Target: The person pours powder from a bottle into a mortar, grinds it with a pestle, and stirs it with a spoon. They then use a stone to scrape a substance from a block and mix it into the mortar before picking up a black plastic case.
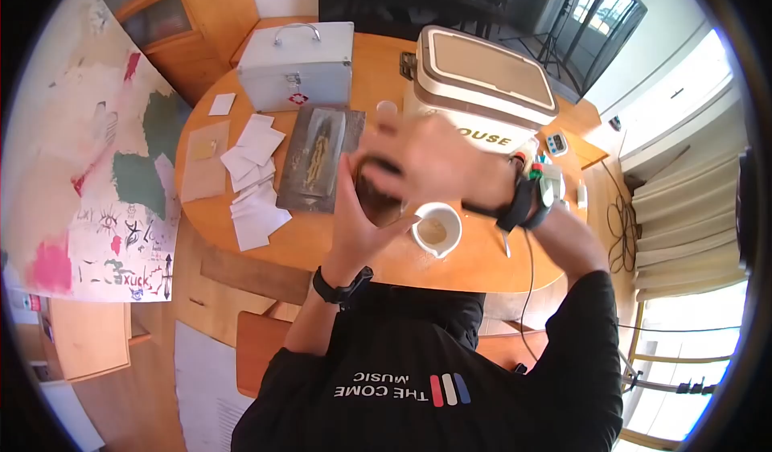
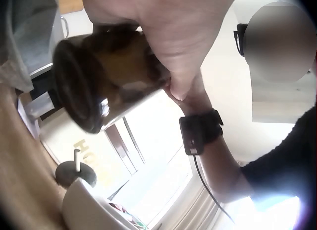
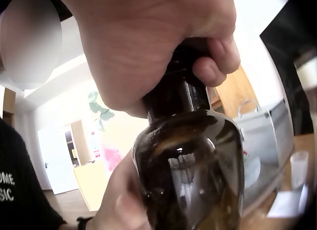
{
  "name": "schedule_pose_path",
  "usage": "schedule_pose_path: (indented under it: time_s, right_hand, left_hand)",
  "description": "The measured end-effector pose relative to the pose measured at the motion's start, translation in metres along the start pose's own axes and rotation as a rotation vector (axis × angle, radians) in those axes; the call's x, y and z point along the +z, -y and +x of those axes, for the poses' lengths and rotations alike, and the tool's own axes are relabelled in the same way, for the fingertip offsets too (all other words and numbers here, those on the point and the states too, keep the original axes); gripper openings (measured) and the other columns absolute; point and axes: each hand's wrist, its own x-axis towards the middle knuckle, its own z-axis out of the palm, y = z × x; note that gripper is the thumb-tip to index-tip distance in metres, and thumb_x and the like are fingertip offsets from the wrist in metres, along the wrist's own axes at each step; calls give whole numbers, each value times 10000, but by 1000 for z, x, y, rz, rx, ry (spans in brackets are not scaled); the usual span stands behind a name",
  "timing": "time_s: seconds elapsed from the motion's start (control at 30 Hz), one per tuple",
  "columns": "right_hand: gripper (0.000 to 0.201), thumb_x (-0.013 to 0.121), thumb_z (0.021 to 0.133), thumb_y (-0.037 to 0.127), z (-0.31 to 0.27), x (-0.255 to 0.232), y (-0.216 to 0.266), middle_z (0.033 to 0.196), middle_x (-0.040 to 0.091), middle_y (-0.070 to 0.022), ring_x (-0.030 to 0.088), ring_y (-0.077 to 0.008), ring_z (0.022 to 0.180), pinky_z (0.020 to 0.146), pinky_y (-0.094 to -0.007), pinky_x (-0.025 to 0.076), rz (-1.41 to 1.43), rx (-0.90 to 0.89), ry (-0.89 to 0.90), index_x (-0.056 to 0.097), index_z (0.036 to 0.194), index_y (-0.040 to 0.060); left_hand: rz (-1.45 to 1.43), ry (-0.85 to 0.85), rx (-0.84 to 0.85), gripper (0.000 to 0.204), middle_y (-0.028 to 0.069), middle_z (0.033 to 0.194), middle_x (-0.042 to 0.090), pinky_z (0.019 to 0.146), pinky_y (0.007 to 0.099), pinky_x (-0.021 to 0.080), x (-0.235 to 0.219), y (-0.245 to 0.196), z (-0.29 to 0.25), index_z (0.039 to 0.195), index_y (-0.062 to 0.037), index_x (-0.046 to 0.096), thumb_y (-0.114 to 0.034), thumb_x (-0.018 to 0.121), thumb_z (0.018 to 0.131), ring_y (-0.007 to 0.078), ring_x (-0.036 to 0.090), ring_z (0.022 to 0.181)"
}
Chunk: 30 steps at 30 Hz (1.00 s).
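A dark brown glass bottle point(image 1: 378, 199) point(image 2: 124, 74) point(image 3: 193, 165) is held above the table, tilted in the left wrist view. My left hand point(image 1: 358, 231) point(image 2: 168, 27) point(image 3: 121, 202) grips its body. Curled over the bottle's dark top and neck is my right hand point(image 1: 454, 162) point(image 3: 148, 46), its palm covering the very top. A white spouted bowl point(image 1: 454, 239) point(image 2: 89, 210) with tan powder point(image 1: 433, 231) inside stands just below and right of the hands in the head view.
Behind stand a silver case point(image 1: 297, 70) and a cream box point(image 1: 482, 102). Left of the hands lie a dark tray point(image 1: 297, 186) with a yellowish piece and scattered white papers point(image 1: 251, 219). Small bottles and a timer point(image 1: 556, 143) stand right.
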Motion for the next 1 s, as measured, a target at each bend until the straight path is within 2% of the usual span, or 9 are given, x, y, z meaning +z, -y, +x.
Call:
schedule_pose_path:
  time_s: [0.07,0.1,0.17,0.27,0.3,0.37,0.57,0.8,1.0]
  right_hand:
    - [335,713,894,337,36,-36,-24,971,675,-192,697,-427,822,653,-514,572,-129,97,33,662,1083,65]
    - [352,696,908,341,58,-54,-43,989,681,-188,704,-426,892,712,-525,580,-170,42,-11,655,1125,67]
    - [357,670,930,358,90,-77,-71,987,680,-195,704,-437,901,750,-521,586,-322,76,-107,656,1140,70]
    - [379,634,971,387,125,-71,-115,1061,717,-180,740,-411,921,788,-497,619,-539,171,-158,676,1221,105]
    - [370,636,976,390,133,-65,-126,1065,715,-172,739,-408,922,795,-496,617,-565,207,-144,674,1218,112]
    - [351,640,986,394,141,-47,-146,1073,711,-156,738,-402,925,811,-493,611,-612,286,-110,671,1213,127]
    - [402,598,988,407,135,6,-182,1149,724,-200,732,-408,1054,889,-525,605,-465,471,63,666,1262,120]
    - [415,604,975,388,118,47,-198,1190,708,-226,725,-416,1077,921,-527,588,-386,502,201,667,1277,110]
    - [397,603,940,264,113,70,-220,1216,711,-261,709,-441,1139,931,-523,586,-184,555,335,682,1282,78]
  left_hand:
    - [241,17,103,1124,258,1555,434,1184,468,385,-11,1,-2,1591,70,255,-250,946,764,385,455,1434]
    - [325,53,114,1077,260,1568,425,1199,472,371,-16,8,-10,1590,65,262,-230,921,791,391,439,1453]
    - [392,94,88,889,260,1555,458,1178,480,407,-14,7,-21,1557,37,363,-204,859,860,417,478,1421]
    - [441,293,58,781,252,1504,522,1142,476,449,-11,33,-43,1522,23,436,-205,830,888,416,538,1359]
    - [478,268,101,654,248,1421,591,1096,473,494,-7,33,-45,1462,27,510,-177,797,910,425,587,1289]
    - [495,333,99,611,240,1388,615,1067,466,517,-5,36,-48,1426,34,542,-172,796,909,414,611,1259]
    - [489,426,132,493,223,1322,654,1003,452,557,-7,28,-56,1332,30,618,-155,785,907,393,652,1193]
    - [506,438,134,436,198,1298,669,988,445,559,-25,25,-71,1295,8,646,-142,779,908,381,659,1169]
    - [485,439,128,383,197,1273,679,982,445,563,-30,15,-79,1255,13,668,-137,764,916,375,667,1159]
